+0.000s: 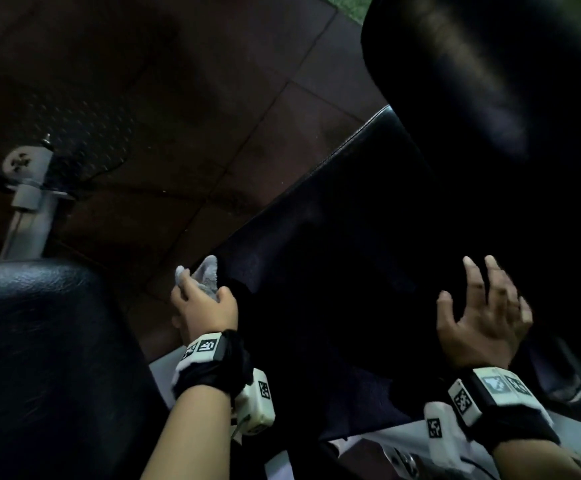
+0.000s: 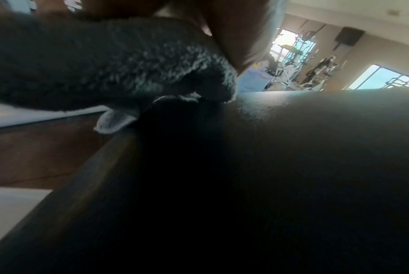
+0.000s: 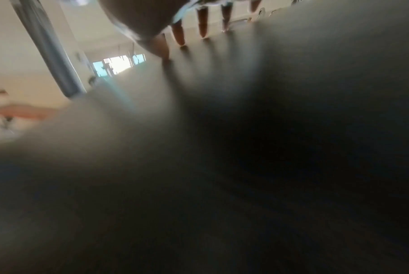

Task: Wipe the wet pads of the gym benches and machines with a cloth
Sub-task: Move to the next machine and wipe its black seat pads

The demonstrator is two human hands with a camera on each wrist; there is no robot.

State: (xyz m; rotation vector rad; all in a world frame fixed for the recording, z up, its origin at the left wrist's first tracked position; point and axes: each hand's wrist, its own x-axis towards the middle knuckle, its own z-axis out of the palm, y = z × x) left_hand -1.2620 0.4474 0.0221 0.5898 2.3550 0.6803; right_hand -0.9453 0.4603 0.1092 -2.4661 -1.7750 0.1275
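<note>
Left hand has the grey cloth bunched in curled fingers, right at the left edge of the long black bench pad. Right hand sits spread on that same pad, fingertips touching the surface, holding nothing.

Dim brown tiled floor, bright windows

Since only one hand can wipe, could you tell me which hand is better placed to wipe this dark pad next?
Left. The left hand grips the grey cloth at the pad's edge; the right hand is spread, fingertips on the pad, holding nothing.
</note>
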